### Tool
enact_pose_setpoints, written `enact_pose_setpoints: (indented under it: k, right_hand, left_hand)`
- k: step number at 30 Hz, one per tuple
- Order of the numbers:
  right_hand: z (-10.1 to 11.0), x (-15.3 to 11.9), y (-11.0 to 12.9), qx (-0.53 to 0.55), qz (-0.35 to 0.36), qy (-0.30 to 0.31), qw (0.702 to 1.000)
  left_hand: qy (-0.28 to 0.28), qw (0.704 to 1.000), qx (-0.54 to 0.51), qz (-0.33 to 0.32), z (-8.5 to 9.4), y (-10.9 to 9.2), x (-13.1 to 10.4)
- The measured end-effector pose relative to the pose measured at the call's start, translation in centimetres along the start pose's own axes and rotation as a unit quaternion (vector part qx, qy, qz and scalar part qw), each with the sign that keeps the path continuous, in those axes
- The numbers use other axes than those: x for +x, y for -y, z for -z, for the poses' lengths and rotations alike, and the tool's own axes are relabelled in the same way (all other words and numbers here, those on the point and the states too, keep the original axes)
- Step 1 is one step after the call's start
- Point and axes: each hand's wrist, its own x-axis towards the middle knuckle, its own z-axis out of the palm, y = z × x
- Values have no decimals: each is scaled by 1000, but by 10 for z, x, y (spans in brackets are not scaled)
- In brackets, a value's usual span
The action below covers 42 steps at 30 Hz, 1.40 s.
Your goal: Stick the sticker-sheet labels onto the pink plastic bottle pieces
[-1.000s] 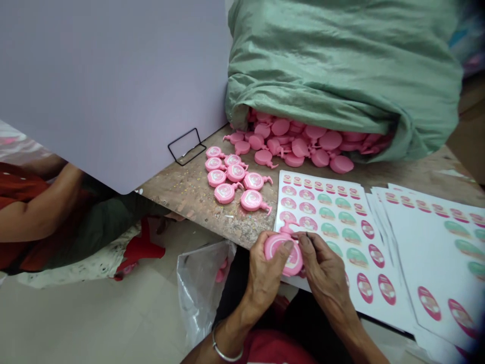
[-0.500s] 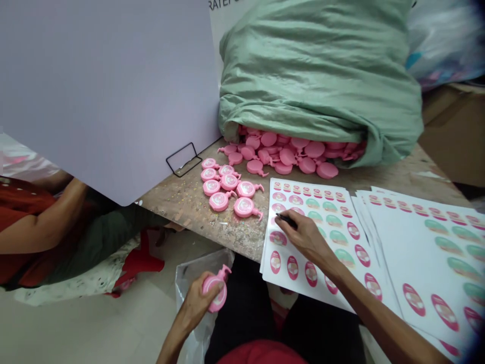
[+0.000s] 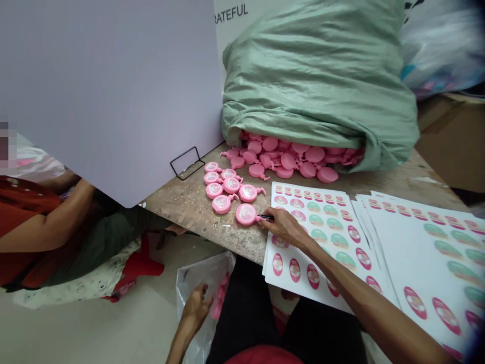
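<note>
My right hand is closed around a slim black tool, perhaps a pen or tweezers. Its fingertips are at the spout of a pink, flat, round pump-bottle-shaped piece with a round sticker. Behind that piece, several more stickered pink pieces lie in a cluster on the table. Low on the left, my left hand has loosely curled fingers and nothing visible in them. It is at the mouth of a clear plastic bag, beside a pink piece in the bag.
Sticker sheets are stacked on the wooden table. A green cloth sack spills plain pink pieces. A pale panel with a black wire stand is at left. Another person's arm is beyond it.
My left hand has let go of the pink piece it held, which is now in the bag. My right hand has moved left from the sticker sheet to the nearest pink piece.
</note>
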Motion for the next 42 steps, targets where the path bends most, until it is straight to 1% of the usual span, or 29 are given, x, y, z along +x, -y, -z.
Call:
enact_pose_setpoints:
  k: [2, 3, 4, 5, 6, 7, 8, 9, 10, 11, 12, 13, 14, 15, 16, 17, 18, 20, 21, 22, 23, 26, 28, 30, 33, 36, 42]
  right_hand:
    - [17, -10, 1, 23, 44, 24, 998]
    - [26, -17, 3, 33, 64, 39, 997]
    - [36, -25, 5, 43, 83, 59, 994]
    - [45, -35, 8, 54, 97, 88, 990]
    - [54, -46, 11, 70, 109, 125, 984]
    - [61, -57, 14, 87, 118, 165, 975]
    - [66, -69, 16, 104, 126, 202, 966]
    - [70, -80, 17, 121, 130, 232, 956]
    - [72, -91, 16, 137, 131, 252, 949]
    - [73, -100, 14, 150, 129, 263, 944]
    - [73, -108, 10, 162, 124, 267, 942]
    - [72, -115, 4, 174, 113, 265, 942]
    - [70, -120, -3, 188, 98, 254, 944]
    - [69, -123, -11, 201, 83, 230, 949]
    - [68, -125, -20, 212, 66, 187, 957]
    - [66, -124, -29, 220, 44, 129, 966]
    - [64, -122, -36, 222, 15, 59, 973]
    - [58, -115, -47, 203, -42, -72, 976]
    - [53, -110, -49, 179, -62, -118, 975]
    - [46, -105, -50, 144, -73, -151, 975]
    - [38, -101, -49, 102, -75, -174, 977]
    - [9, -91, -43, -21, -56, -213, 975]
    - [-8, -88, -40, -70, -41, -231, 969]
    - [-18, -88, -39, -102, -32, -247, 963]
    - [-21, -88, -38, -141, -24, -254, 957]
    - [-19, -89, -37, -169, -20, -233, 957]
    - [-19, -89, -42, -116, -22, -209, 971]
  left_hand:
    - [-25, 997, -55, -49, 26, -32, -6]
    - [-53, 986, -128, -94, 41, -52, -11]
    - [-77, 972, -174, -138, 54, -74, -16]
    - [-84, 963, -192, -169, 65, -96, -22]
    - [-60, 958, -201, -194, 72, -118, -29]
    - [2, 952, -218, -213, 75, -139, -35]
    - [95, 940, -234, -231, 73, -156, -41]
    - [187, 921, -244, -241, 66, -169, -47]
    - [278, 895, -257, -235, 54, -177, -53]
    - [360, 866, -273, -215, 40, -182, -57]
    - [425, 837, -291, -185, 25, -184, -61]
    - [471, 810, -317, -150, 11, -184, -64]
    - [496, 789, -341, -121, -1, -183, -67]
    - [499, 778, -367, -103, -10, -183, -68]
    - [482, 780, -388, -96, -15, -184, -67]
    - [446, 793, -405, -97, -16, -187, -66]
    - [398, 810, -418, -105, -15, -191, -63]
    - [295, 839, -440, -123, -7, -203, -54]
    - [253, 847, -450, -128, -3, -210, -49]
    - [223, 849, -460, -131, 0, -215, -45]
    - [206, 848, -470, -130, 1, -220, -41]
    - [191, 845, -486, -113, -5, -226, -33]
    - [183, 846, -488, -109, -14, -224, -30]
    - [173, 847, -489, -117, -21, -221, -29]
    - [167, 851, -480, -134, -26, -216, -26]
    - [165, 860, -461, -142, -26, -214, -22]
    - [179, 866, -445, -143, -25, -214, -17]
